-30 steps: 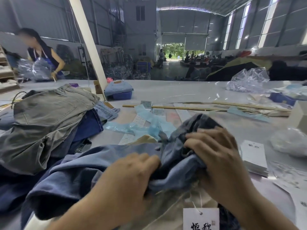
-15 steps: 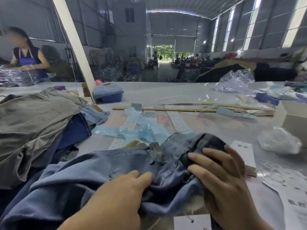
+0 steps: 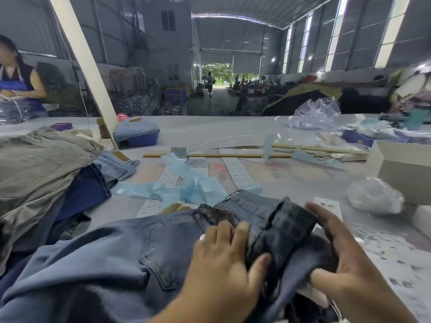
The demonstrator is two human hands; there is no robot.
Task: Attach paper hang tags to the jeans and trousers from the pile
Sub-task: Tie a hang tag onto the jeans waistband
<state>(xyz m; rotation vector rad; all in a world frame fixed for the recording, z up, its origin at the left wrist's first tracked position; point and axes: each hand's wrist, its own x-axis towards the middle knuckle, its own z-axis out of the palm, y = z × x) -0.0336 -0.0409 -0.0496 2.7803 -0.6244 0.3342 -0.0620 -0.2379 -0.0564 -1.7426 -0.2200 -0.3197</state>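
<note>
The 2 hands, left hand (image 3: 224, 264) and right hand (image 3: 345, 259), pinch the jeans (image 3: 144, 248) waistband bunched between them.

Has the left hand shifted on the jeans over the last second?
Yes. The left hand slid right along the jeans, toward the stack of hang tags.

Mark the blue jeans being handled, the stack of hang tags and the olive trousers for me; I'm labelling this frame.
blue jeans (image 3: 130, 250), head view, on the seat beside the back pocket.
stack of hang tags (image 3: 327, 204), head view, on the top tag's printed face.
olive trousers (image 3: 39, 169), head view, on the broad upper panel.
</note>
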